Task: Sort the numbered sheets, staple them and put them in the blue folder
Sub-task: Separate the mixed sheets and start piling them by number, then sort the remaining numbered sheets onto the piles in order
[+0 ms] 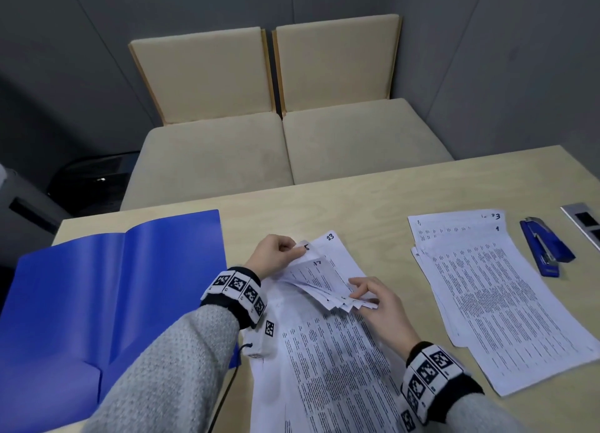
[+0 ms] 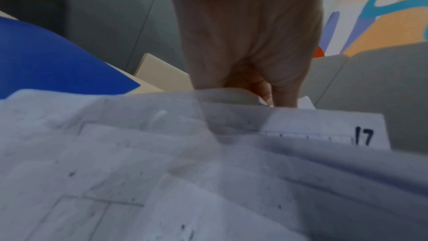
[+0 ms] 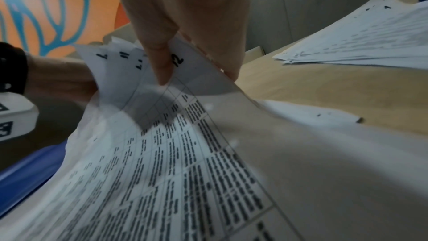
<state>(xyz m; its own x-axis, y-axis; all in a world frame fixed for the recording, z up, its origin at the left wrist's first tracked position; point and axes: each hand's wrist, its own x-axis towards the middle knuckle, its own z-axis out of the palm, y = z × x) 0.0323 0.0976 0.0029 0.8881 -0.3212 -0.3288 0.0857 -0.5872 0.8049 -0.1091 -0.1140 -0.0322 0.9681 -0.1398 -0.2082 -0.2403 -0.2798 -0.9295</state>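
Under left hand (image 1: 272,254), fanned sheets (image 1: 319,281) mostly hidden; right hand (image 1: 378,302) pinching corners.

Close view along the right hand (image 3: 185,16), thumb (image 3: 162,65) and fingers in a pinching grip on the lifted corner of a printed sheet marked 12 (image 3: 185,116). Behind it, fanned sheet corners (image 3: 115,58) numbered 7, 11 and 17, held from the left by the left hand (image 3: 60,78) with a black wristband. Far right, a second pile of printed sheets (image 3: 361,43) flat on the pale wooden bench (image 3: 324,89). Lower left, a blue edge (image 3: 30,175), blurred.
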